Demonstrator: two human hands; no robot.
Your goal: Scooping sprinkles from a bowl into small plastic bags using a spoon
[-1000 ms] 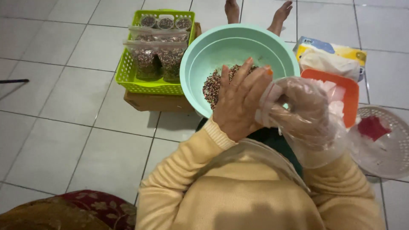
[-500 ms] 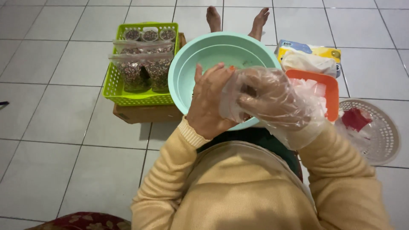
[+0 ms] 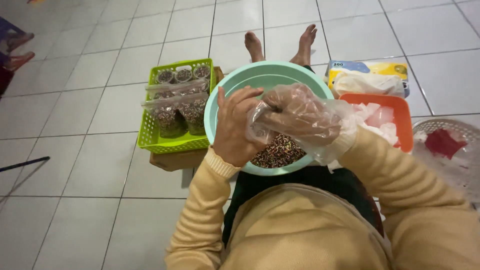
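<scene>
So your right hand (image 3: 295,117) is inside a loose clear plastic glove (image 3: 320,130), curled up half-closed. I honestly can't tell if there's anything pinched inside it, the plastic blurs it too much. Your bare left hand (image 3: 235,127) sits right against it, fingers (image 3: 245,95) bent and gripping the glove's crumpled edge near the right wrist side, so that one is closed on the plastic.

Both hands hover over the near half of the mint-green bowl (image 3: 220,107) in your lap. The pile of dark mixed sprinkles (image 3: 280,152) lies straight below and a bit toward you from the hands, heaped against the bowl's near rim. The gloved hand is the closer one; it's directly above the pile, while the left is out over the bowl's left rim.

Around the bowl, on the tile floor: a lime-green basket (image 3: 150,140) with filled clear bags (image 3: 172,112) off the left rim, an orange tray (image 3: 400,107) just beside the right rim, a tissue pack (image 3: 367,75) beyond that, and a round white sieve-like basket (image 3: 450,125) at the far right edge.
</scene>
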